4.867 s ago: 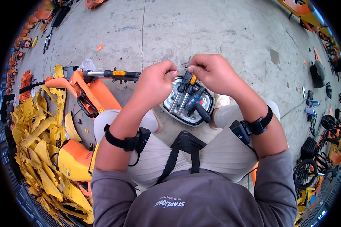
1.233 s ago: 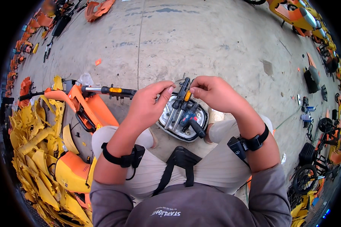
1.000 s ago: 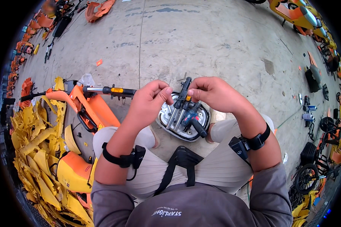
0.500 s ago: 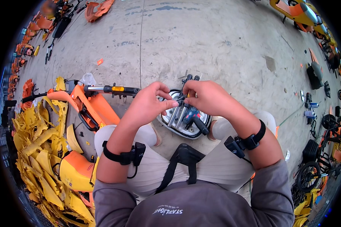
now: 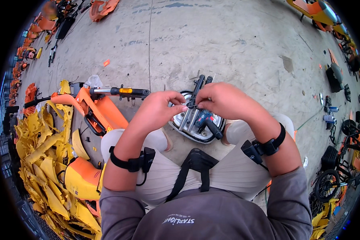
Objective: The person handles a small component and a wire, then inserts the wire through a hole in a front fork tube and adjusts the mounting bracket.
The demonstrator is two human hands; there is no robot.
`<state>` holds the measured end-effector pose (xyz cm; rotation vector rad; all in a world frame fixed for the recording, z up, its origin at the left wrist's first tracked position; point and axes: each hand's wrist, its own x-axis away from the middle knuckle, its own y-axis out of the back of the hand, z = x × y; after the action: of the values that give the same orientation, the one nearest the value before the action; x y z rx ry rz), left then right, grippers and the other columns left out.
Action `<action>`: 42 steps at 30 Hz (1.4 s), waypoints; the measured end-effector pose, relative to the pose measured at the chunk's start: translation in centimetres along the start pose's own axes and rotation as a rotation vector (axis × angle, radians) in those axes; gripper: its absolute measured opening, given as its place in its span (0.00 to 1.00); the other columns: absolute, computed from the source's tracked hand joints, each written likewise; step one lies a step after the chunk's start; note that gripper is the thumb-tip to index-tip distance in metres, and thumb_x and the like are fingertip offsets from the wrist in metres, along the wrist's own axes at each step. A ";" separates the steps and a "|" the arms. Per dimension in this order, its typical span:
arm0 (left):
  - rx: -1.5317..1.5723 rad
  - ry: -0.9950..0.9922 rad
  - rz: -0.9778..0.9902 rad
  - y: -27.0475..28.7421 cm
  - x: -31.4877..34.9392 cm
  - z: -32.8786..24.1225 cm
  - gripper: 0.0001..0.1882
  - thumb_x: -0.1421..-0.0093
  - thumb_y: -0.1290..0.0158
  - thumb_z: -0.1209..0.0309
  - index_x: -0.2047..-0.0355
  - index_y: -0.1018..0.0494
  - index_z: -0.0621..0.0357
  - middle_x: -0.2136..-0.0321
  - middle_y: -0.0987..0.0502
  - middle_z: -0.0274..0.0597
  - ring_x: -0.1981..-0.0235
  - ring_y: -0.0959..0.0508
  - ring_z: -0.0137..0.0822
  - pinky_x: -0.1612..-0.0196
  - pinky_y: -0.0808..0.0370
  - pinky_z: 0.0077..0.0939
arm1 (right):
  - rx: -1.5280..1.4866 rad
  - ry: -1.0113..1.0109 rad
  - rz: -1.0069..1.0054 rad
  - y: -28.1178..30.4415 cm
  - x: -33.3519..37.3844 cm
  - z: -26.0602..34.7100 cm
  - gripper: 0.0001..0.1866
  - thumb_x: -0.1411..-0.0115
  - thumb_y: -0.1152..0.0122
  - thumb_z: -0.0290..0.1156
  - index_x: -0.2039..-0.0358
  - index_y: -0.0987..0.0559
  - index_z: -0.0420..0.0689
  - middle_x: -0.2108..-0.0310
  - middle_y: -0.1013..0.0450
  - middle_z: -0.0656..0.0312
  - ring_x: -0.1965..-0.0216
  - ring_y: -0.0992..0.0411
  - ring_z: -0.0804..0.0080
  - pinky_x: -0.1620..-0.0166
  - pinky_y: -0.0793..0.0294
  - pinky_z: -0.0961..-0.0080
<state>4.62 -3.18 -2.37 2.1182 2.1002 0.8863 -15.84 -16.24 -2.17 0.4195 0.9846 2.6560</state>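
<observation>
My left hand [image 5: 162, 110] and my right hand [image 5: 220, 99] face each other in front of my knees. Each is closed in a fingertip pinch, and a thin, dark, wire-like piece [image 5: 192, 106] stretches between them; its exact kind is too small to tell. Beneath them a pair of fork tubes [image 5: 199, 85], dark at the far end and silver nearer me, lies across a white rounded shell with a black rim [image 5: 197, 140]. A blue-and-black cordless drill [image 5: 207, 122] rests beside the tubes, its dark end toward my right knee.
To my left lies an orange scooter frame [image 5: 104, 112] with a fork leg [image 5: 126, 92] pointing inward, beside a heap of broken yellow panels [image 5: 44, 160]. Spray cans [image 5: 329, 119] and a small-wheeled frame [image 5: 328, 185] are on the right. An orange panel [image 5: 102, 10] lies far left.
My hands still hold the thin piece, which now stretches straighter between the fingertips. My right hand has shifted slightly right. The whole view has shifted a little.
</observation>
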 end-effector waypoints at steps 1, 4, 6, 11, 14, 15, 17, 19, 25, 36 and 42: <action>-0.022 -0.011 0.003 0.1 0.0 0.0 0.13 0.42 0.35 0.65 0.63 0.18 0.62 0.72 0.18 0.45 0.72 0.21 0.33 0.66 0.25 0.29 | -0.001 -0.001 0.000 0.4 0.1 0.1 0.08 0.43 0.35 0.27 0.63 0.17 0.43 0.66 0.21 0.56 0.62 0.23 0.56 0.58 0.24 0.62; -0.067 0.014 0.014 0.3 0.3 -0.4 0.12 0.43 0.35 0.65 0.65 0.18 0.63 0.73 0.18 0.45 0.72 0.22 0.34 0.66 0.26 0.29 | -0.149 -0.070 0.003 1.4 0.1 0.3 0.07 0.43 0.35 0.28 0.64 0.16 0.42 0.67 0.20 0.55 0.64 0.22 0.57 0.59 0.23 0.64; -0.090 0.045 0.026 0.2 0.3 -0.7 0.12 0.43 0.35 0.66 0.65 0.19 0.63 0.74 0.19 0.46 0.73 0.23 0.34 0.66 0.26 0.29 | -0.104 -0.141 -0.035 1.7 0.1 0.3 0.07 0.42 0.35 0.27 0.63 0.16 0.41 0.67 0.20 0.55 0.65 0.21 0.59 0.60 0.23 0.67; -0.048 0.024 -0.022 0.4 0.4 -0.6 0.12 0.43 0.34 0.66 0.67 0.19 0.64 0.76 0.20 0.45 0.75 0.23 0.32 0.68 0.26 0.28 | -0.003 -0.070 0.075 1.5 0.2 0.7 0.07 0.42 0.35 0.27 0.63 0.16 0.42 0.68 0.20 0.55 0.65 0.21 0.61 0.60 0.24 0.69; -0.034 -0.029 -0.022 0.3 0.3 -0.4 0.12 0.43 0.34 0.66 0.67 0.19 0.64 0.77 0.20 0.45 0.76 0.24 0.31 0.69 0.27 0.28 | -0.113 -0.013 0.024 1.4 0.2 0.5 0.08 0.43 0.37 0.29 0.64 0.16 0.44 0.69 0.20 0.55 0.65 0.21 0.58 0.61 0.24 0.65; -0.035 -0.031 -0.022 0.2 0.4 -0.5 0.12 0.43 0.34 0.66 0.67 0.19 0.64 0.77 0.20 0.45 0.76 0.24 0.31 0.69 0.27 0.28 | -0.153 0.010 -0.027 1.4 0.3 0.4 0.08 0.43 0.39 0.31 0.64 0.15 0.45 0.69 0.19 0.54 0.66 0.21 0.55 0.62 0.24 0.62; -0.060 -0.009 -0.005 0.1 0.4 -0.8 0.12 0.43 0.35 0.67 0.67 0.19 0.64 0.77 0.20 0.45 0.76 0.25 0.31 0.70 0.28 0.28 | -0.098 -0.006 -0.023 1.2 0.1 0.1 0.08 0.43 0.39 0.31 0.64 0.15 0.45 0.69 0.19 0.54 0.66 0.21 0.56 0.62 0.24 0.62; -0.066 -0.020 -0.003 0.2 0.5 -1.3 0.10 0.42 0.35 0.70 0.67 0.19 0.66 0.78 0.21 0.39 0.76 0.27 0.25 0.71 0.29 0.24 | -0.046 -0.027 -0.018 1.1 0.1 0.1 0.08 0.43 0.39 0.31 0.64 0.15 0.45 0.70 0.20 0.54 0.66 0.21 0.56 0.62 0.24 0.62; -0.083 -0.044 -0.047 0.3 0.4 -0.9 0.08 0.42 0.35 0.73 0.66 0.19 0.67 0.78 0.22 0.34 0.76 0.29 0.20 0.72 0.31 0.19 | -0.099 0.018 0.118 1.4 0.1 0.8 0.08 0.41 0.36 0.28 0.62 0.16 0.43 0.67 0.20 0.56 0.65 0.21 0.59 0.61 0.23 0.67; -0.040 -0.085 -0.095 -0.3 0.3 -0.9 0.12 0.43 0.33 0.68 0.67 0.19 0.66 0.79 0.23 0.42 0.77 0.28 0.28 0.73 0.30 0.26 | -0.025 0.015 0.028 0.8 0.1 0.1 0.09 0.41 0.36 0.29 0.61 0.16 0.42 0.66 0.19 0.54 0.64 0.21 0.55 0.61 0.23 0.64; -0.101 -0.065 -0.117 -0.2 0.5 -1.0 0.10 0.43 0.33 0.70 0.66 0.19 0.65 0.76 0.21 0.36 0.75 0.27 0.22 0.70 0.30 0.21 | -0.021 0.043 0.082 0.8 0.0 0.3 0.09 0.41 0.37 0.29 0.62 0.16 0.43 0.66 0.19 0.54 0.64 0.21 0.55 0.60 0.23 0.63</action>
<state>4.02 -3.05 -1.39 1.9278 2.0763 0.8775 -15.80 -16.65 -1.41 0.4079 0.9718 2.7574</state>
